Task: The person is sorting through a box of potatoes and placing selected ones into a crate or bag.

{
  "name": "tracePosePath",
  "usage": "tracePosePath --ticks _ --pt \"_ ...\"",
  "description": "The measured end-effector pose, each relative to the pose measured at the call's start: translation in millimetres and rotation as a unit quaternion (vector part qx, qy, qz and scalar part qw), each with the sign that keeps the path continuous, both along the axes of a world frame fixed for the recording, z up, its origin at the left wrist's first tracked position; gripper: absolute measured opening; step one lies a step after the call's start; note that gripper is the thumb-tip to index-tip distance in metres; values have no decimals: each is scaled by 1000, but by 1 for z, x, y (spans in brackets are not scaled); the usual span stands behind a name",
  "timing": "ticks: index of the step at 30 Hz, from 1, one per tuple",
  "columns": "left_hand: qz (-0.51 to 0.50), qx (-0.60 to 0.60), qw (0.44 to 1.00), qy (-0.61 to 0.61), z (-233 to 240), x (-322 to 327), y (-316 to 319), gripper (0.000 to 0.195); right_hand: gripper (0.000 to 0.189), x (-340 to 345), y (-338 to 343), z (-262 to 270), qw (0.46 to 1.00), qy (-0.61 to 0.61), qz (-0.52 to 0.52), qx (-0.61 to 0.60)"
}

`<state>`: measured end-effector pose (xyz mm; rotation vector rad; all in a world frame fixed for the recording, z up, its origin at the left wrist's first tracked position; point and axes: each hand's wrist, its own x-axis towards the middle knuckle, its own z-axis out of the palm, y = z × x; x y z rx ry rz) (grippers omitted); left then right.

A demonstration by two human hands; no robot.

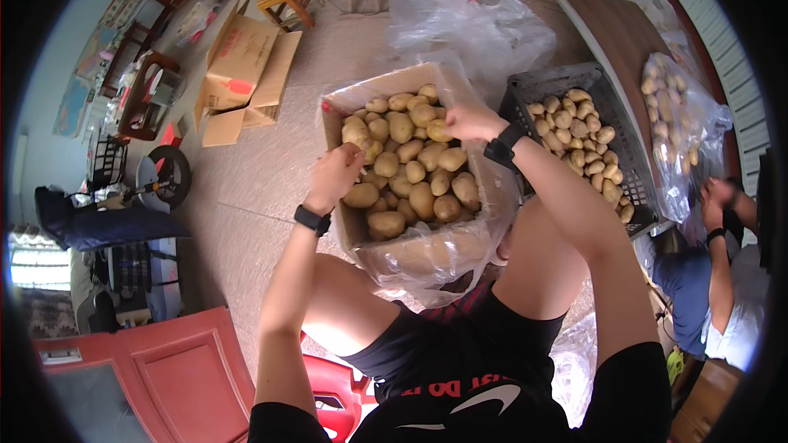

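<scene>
A cardboard box (342,221) lined with clear plastic stands between my knees, filled with loose potatoes (422,200). At the box's left side, my left hand (335,175) has bent fingers beside a potato (371,151); whether it grips that potato is hard to tell. Over the right rim reaches my right hand (474,123), its fingertips closed on a yellowish potato (438,130) at the pile's edge. Both wrists wear dark bands. The plastic liner (431,252) hangs over the box's near side.
To the right, a black plastic crate (634,187) holds smaller potatoes. Beyond it lies a clear bag of potatoes (668,117), near another person's hands (714,197). Clear plastic sheeting (468,18) lies behind the box. An open carton (246,67) sits on the floor at left.
</scene>
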<state>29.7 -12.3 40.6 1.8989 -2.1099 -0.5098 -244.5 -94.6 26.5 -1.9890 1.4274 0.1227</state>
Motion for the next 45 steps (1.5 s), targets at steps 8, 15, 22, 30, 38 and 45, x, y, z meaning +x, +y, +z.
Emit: tracePosePath --ticks 8,15,22,30,38,45 --pt "5 29 999 37 -1 6 -2 28 38 -185 -8 1 855 -375 -342 -105" --pt "27 110 987 114 3 3 -7 28 57 -333 99 -125 953 -5 -303 -26" --pt "27 157 978 136 -9 -2 -18 28 88 -317 140 -209 974 171 -146 30" --pt "-33 187 971 144 -28 -8 -22 28 99 -267 140 -224 935 342 -92 24" --pt "-51 177 977 107 -29 -9 -25 26 106 -267 136 -237 913 406 -38 7" --pt "-54 168 979 102 -24 -13 -21 25 39 -265 135 -235 916 395 67 -22"
